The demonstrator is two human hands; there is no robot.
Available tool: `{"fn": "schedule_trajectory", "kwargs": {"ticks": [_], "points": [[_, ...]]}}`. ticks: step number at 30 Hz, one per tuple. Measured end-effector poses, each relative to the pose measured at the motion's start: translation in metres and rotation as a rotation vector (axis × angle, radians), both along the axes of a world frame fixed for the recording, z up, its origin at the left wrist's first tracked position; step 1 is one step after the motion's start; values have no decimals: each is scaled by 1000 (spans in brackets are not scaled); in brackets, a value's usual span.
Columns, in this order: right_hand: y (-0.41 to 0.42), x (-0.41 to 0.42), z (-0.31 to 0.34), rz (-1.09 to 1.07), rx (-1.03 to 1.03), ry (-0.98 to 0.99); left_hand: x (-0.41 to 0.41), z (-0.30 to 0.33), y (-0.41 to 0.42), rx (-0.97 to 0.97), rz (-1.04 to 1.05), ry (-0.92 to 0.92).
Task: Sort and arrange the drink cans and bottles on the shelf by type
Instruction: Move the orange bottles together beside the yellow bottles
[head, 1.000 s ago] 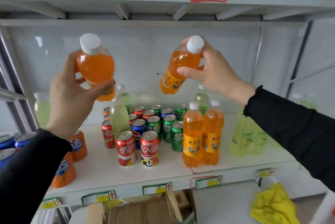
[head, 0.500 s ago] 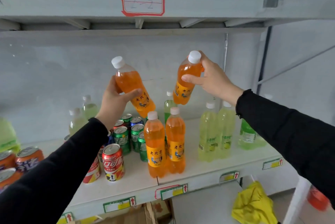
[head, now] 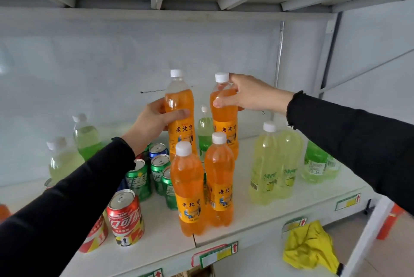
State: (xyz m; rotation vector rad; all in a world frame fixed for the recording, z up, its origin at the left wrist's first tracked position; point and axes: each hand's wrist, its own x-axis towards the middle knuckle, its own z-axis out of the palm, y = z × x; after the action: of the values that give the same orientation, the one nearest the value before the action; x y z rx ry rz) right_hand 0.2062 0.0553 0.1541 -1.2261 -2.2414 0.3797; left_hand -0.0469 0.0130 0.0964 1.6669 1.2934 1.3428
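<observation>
Your left hand (head: 156, 120) and right hand (head: 248, 93) each grip an orange bottle just behind the front orange pair (head: 202, 187). Set both upright there, then release.

Four orange bottles (head: 188, 187), two red cans (head: 125, 218), two pale-yellow bottles (head: 264, 164).

Two held bottles (head: 179, 117) stand behind two front bottles (head: 188, 187), cans (head: 139, 178) left, on the shelf (head: 257, 216).
</observation>
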Motion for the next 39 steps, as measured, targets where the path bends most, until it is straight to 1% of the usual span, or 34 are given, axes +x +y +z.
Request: {"fn": "schedule_trajectory", "kwargs": {"ticks": [6, 11, 13, 16, 20, 21, 24, 26, 28, 31, 34, 37, 39], "points": [[19, -12, -9, 24, -85, -61, 1, -6, 12, -37, 8, 12], [28, -17, -11, 50, -119, -63, -12, 8, 10, 43, 102, -65], [32, -17, -9, 58, -122, -52, -22, 18, 1, 76, 134, -61], [37, -19, -8, 78, -127, -54, -39, 27, -18, 43, 134, 35], [41, -27, -12, 118, -148, -84, -50, 12, -37, -117, 111, 246], [42, -29, -14, 126, -159, -88, -49, 5, -37, -143, 105, 272], [46, -36, -18, 137, -204, -140, -45, -10, -36, -167, 103, 285], [48, -37, -22, 135, -229, -187, -42, -15, -33, -198, 78, 330], [49, -37, -26, 125, -253, -205, -38, -21, -30, -240, 38, 381], [49, -35, -32, 105, -275, -220, -34, -32, -24, -302, 6, 388], [48, -36, -37, 92, -315, -228, -30, -43, -16, -306, -49, 407], [49, -36, -44, 94, -354, -221, -26, -56, -5, -298, -43, 415], [49, -36, -48, 84, -373, -204, -20, -63, 3, -252, -20, 473]]}}
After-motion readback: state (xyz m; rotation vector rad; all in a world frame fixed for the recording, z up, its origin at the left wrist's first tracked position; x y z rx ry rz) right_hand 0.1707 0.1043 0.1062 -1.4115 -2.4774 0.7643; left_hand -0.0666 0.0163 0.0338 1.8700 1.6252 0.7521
